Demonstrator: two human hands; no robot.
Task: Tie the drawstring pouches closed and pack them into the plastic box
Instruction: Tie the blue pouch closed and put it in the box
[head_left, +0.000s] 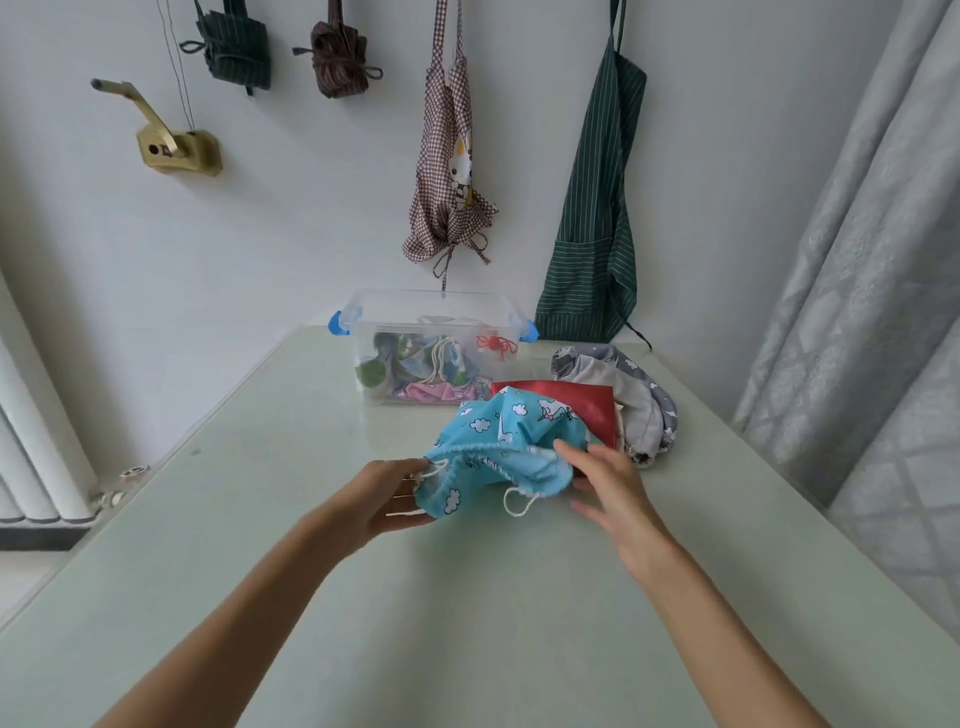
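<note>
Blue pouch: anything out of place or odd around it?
Nothing spilled or damaged. The blue pouch is untied, its white cord loop hanging loose. A red pouch and grey pouches lie heaped right of the plastic box.

Cloth pouch (498, 441); clear plastic box (363, 332).

A plain white wall (311, 218) fills the upper half of the frame under soft, even light. A pale green table (291, 597) with a glossy top runs from the bottom edge up to it. At upper left a brass crank handle (171, 140) is fixed to the wall. A dark green cloth bundle (236, 47) and a brown one (337, 54) hang along the top. A brown checked apron (449, 171) with a cartoon animal hangs at centre, and a green striped apron (597, 218) hangs to its right. A grey patterned curtain (872, 260) covers the right edge. A white radiator (31, 457) stands at far left.
</note>
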